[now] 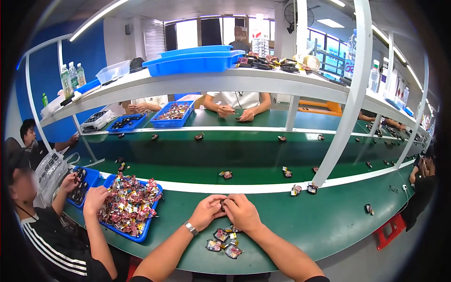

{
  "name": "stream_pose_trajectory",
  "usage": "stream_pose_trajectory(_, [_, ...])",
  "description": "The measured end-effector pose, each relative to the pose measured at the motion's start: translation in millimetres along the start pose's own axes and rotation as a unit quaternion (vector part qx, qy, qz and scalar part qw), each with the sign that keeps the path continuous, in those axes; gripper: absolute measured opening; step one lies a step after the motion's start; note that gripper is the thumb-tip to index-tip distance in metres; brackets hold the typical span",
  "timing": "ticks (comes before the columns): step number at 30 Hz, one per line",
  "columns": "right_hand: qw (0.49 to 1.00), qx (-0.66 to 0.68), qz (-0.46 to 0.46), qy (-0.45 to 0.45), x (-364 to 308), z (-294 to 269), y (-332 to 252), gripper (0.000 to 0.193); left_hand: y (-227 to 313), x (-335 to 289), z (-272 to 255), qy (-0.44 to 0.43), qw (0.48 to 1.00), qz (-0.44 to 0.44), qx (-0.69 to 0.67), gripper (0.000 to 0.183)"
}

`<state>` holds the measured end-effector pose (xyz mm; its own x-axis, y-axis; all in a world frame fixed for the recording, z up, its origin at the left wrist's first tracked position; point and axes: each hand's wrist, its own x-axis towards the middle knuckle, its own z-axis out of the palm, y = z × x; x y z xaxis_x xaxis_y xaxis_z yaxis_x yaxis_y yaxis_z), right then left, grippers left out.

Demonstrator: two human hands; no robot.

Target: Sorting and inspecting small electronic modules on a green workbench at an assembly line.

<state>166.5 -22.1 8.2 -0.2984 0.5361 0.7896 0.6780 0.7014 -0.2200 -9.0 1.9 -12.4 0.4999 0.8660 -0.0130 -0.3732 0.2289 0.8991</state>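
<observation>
- At the middle of the green bench [286, 218], a small dark piece [221, 205] is up between left hand [206, 212] and right hand [243, 214]. That's the one in work.
- Fingers: left ones curl round the piece, right fingertips look pinched on it. Exact contact hidden.
- Progress, my read: this piece is mid-handling, not set down. Loose cluster of small units [233, 251] lies on the near side of the hands; can't tell finished from waiting.
- Plenty left, I'd judge: heap of small parts [129, 202] fills the blue tray [148, 228] on the left.
- Past the white rail [202, 187], more units [226, 174] sit spaced out on the dark green strip [202, 157]. Status unclear.
- Room: bench is open to the right, out to a lone unit [369, 209].
- Tight: tray and a co-worker's forearm [98, 235] limit the left. Rail bounds the far side, slanted post [345, 103] ahead-right. Near bench edge runs close behind the cluster; a slide that way could drop units.
</observation>
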Motion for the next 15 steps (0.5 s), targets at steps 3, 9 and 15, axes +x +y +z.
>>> stream_pose_trajectory(3, [1.000,-0.002,0.017,0.004,1.0,0.0,-2.4,0.016,1.2,-0.4,1.4,0.007,1.000,0.002,0.019,0.031])
stream_pose_trajectory(9, [0.999,-0.035,0.031,-0.011,-4.3,4.7,1.0,0.014,3.0,0.5,9.5,0.016,0.998,0.001,0.053,0.029])
stream_pose_trajectory(15, [0.999,0.007,0.048,0.002,-0.9,1.0,-9.4,0.025,0.0,1.6,8.0,0.041,0.998,0.031,0.027,0.031])
